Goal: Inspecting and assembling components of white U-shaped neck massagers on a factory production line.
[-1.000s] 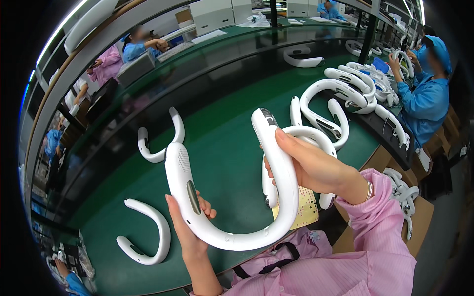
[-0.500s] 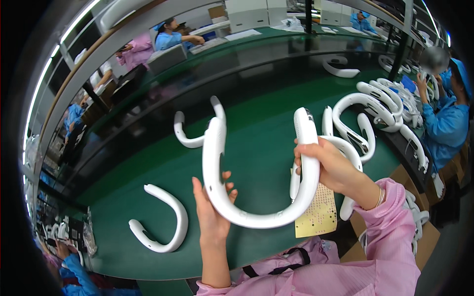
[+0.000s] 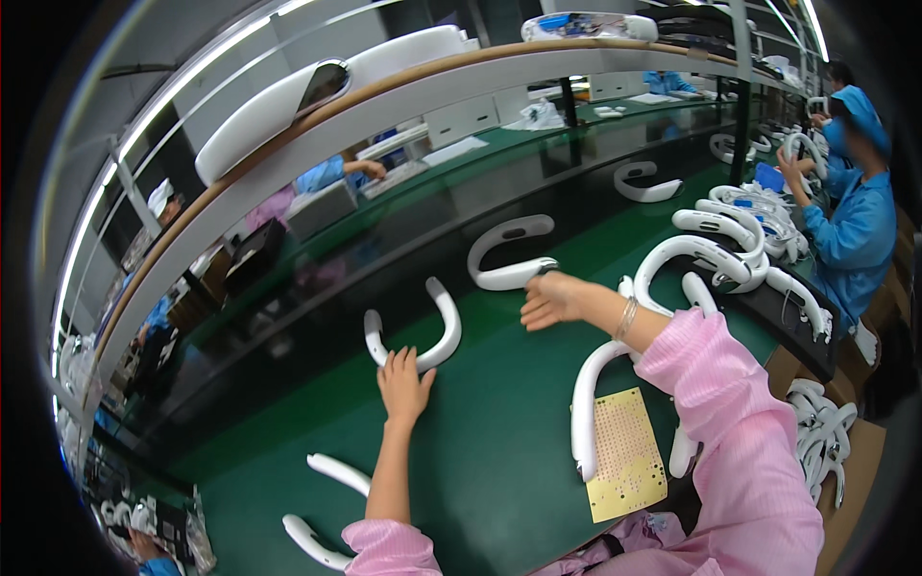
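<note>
My left hand [image 3: 404, 389] reaches forward with its fingers stretched out at the curved base of a white U-shaped neck fan [image 3: 449, 331]; I cannot tell how firmly it touches. Further right, my right hand [image 3: 554, 300] is empty, fingers extended to the left. Just beyond it a second white neck fan [image 3: 499, 278] lies at the dark strip, one end close to my wrist. By my left forearm rests another neck fan [image 3: 338, 470], partly hidden behind the arm. A further one [image 3: 582, 413] lies beside a yellow card with rows of small holes [image 3: 629, 456].
Several neck fans [image 3: 672, 250] crowd the green bench [image 3: 499, 451] at the right, beside a black tray [image 3: 802, 336]. A co-worker in blue [image 3: 855, 226] handles a white piece there. A shelf rail [image 3: 384, 96] crosses above; a carton [image 3: 860, 470] of white parts stands lower right.
The neck fan that I held in front of me now lies at the far side of the bench, released. Both hands have moved forward, the left to another neck fan. The view has tilted up.
</note>
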Demonstrator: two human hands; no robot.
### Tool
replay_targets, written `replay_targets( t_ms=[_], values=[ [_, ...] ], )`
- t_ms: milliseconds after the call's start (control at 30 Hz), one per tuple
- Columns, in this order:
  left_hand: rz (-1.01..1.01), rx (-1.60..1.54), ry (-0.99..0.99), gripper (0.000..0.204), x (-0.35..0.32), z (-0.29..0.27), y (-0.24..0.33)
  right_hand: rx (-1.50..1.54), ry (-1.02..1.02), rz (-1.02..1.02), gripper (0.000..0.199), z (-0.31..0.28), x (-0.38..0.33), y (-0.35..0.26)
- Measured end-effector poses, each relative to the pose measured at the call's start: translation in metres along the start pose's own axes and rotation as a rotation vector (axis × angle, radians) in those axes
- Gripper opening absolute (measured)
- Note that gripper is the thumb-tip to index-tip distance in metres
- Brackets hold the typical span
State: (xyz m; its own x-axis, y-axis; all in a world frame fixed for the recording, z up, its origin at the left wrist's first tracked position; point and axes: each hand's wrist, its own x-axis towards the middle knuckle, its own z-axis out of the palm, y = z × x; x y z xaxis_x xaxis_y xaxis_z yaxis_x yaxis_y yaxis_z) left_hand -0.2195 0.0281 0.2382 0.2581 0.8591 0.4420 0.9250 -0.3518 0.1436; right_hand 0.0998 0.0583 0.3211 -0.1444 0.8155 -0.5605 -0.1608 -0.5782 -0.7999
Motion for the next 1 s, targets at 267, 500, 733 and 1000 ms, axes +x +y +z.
replay_targets(
  t_ms=[267,500,733,1000],
  values=[
    [0.144,-0.452,0.058,0.023,0.039,-0.072,0.051,-1.114,-0.002,-0.925,0.071,0.005,-0.129,0.038],
    [0.259,-1.247,-0.162,0.051,-0.041,-0.206,0.106,-0.672,-0.048,-1.198,0.072,0.013,-0.184,0.072],
    [-0.19,-1.954,-0.319,0.071,-0.114,-0.212,0.147,0.067,-0.148,-0.558,0.038,0.022,-0.223,0.12],
    [-0.329,-2.142,-0.232,0.054,-0.137,-0.195,0.171,0.172,-0.23,-0.372,0.033,0.025,-0.231,0.135]
  ],
)
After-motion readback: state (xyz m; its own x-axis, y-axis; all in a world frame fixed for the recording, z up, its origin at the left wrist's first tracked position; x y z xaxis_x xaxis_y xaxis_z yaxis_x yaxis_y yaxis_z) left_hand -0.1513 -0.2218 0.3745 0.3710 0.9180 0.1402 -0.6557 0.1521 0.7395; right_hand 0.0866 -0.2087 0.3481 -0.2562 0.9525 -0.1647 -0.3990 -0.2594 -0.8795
